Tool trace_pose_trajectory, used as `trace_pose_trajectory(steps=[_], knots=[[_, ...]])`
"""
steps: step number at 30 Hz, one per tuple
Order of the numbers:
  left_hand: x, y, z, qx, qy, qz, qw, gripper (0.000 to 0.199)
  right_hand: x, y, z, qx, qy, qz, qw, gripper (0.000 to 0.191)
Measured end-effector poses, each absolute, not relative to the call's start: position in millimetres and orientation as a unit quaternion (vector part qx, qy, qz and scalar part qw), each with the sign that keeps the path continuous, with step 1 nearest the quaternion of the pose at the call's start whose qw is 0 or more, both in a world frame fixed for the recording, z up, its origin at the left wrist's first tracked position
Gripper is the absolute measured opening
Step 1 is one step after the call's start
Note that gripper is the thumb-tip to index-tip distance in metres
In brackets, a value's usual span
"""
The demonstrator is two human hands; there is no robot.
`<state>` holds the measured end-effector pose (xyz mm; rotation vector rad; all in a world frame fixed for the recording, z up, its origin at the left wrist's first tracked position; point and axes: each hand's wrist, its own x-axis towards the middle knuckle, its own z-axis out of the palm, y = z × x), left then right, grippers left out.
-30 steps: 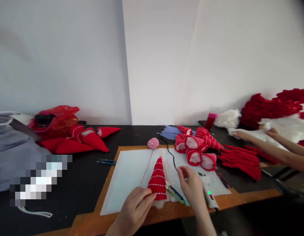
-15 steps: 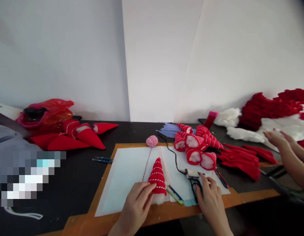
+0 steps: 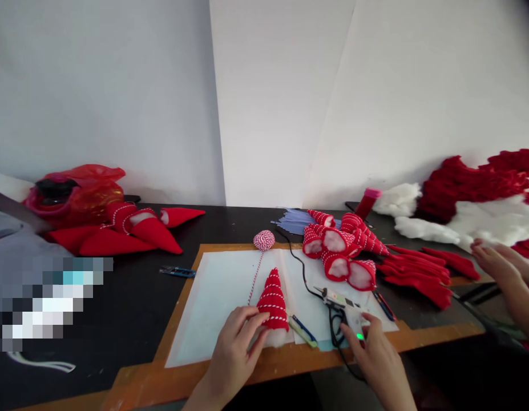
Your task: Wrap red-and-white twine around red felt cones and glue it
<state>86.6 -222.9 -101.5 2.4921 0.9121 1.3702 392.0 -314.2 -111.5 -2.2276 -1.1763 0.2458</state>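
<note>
Left end: we see a grey cloth, partly pixelated, and a red bag by the wall.
Table: black top; red cones lie piled beside the bag.
Snips: near the board's left edge.
Board: brown, under a white sheet.
Pillar: pale, against the wall.
Left hand: thumb and fingers nearly together, pinching the cone's lower left edge.
Cone: on the sheet, tip away from us, white cord around it.
Ball: striped cord, at the sheet's far edge, its strand running toward the left hand.
Glue gun: on the sheet's right part.
Right hand: half open about the gun's handle; we cannot tell whether it grips.
Stuffed cones: heaped beyond the gun.
Tube: red, pink-capped, leaning.
Far right: red cloth, white stuffing, a co-worker's hands.
</note>
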Motion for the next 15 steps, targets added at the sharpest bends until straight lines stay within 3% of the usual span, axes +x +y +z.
trace_pose_trajectory(steps=[3, 7, 11, 15], knots=[[85.6, -223.4, -100.5, 0.829, 0.294, 0.469, 0.079, 0.023, 389.6, -313.1, -112.6, -0.847, -0.398, 0.107, 0.337, 0.063], [84.5, -225.6, -96.8, 0.827, 0.282, 0.48, 0.079, 0.021, 392.5, -320.5, -124.2, -0.798, -0.296, 0.132, 0.507, 0.071], [85.4, -226.3, -97.0, 0.821, 0.288, 0.489, 0.06, 0.022, 388.9, -338.8, -131.2, -0.708, -0.243, 0.216, 0.627, 0.052], [84.1, -225.0, -96.2, 0.827, 0.278, 0.485, 0.061, 0.03, 364.9, -357.3, -118.2, -0.643, -0.286, 0.268, 0.658, 0.045]])
